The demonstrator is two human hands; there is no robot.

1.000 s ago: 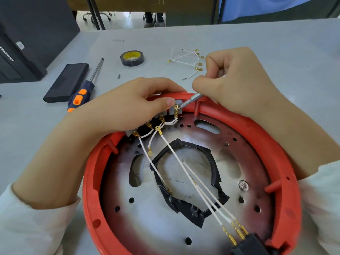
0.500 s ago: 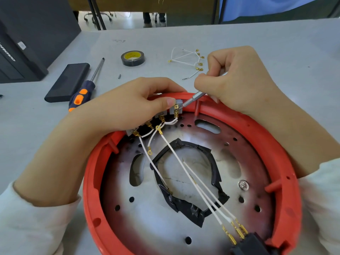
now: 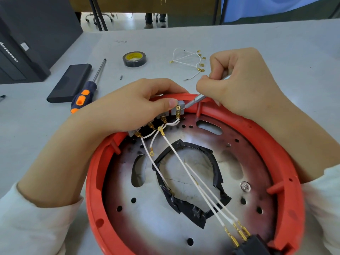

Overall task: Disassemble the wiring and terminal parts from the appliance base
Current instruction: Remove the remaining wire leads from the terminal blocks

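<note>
The round red appliance base [image 3: 287, 173] lies open side up on the grey table, its metal plate [image 3: 150, 225] facing me. A row of grey terminal blocks [image 3: 179, 109] with gold connectors sits at the far rim. White wires [image 3: 184, 163] run from them to a black plug [image 3: 252, 245] at the near right. My left hand [image 3: 128, 109] grips the blocks, thumb on the rightmost one. My right hand [image 3: 239, 83] holds a thin metal tool [image 3: 195, 100] whose tip touches that block.
On the table behind the base lie loose white wires with gold terminals [image 3: 191, 60], a roll of black tape [image 3: 134, 58], an orange-and-blue screwdriver [image 3: 86, 92], a flat black case [image 3: 71, 82] and a small screw [image 3: 121, 77]. A black box [image 3: 24, 39] stands at far left.
Both hands and the tool stay at the terminal blocks; only a slight shift of the right hand shows.
</note>
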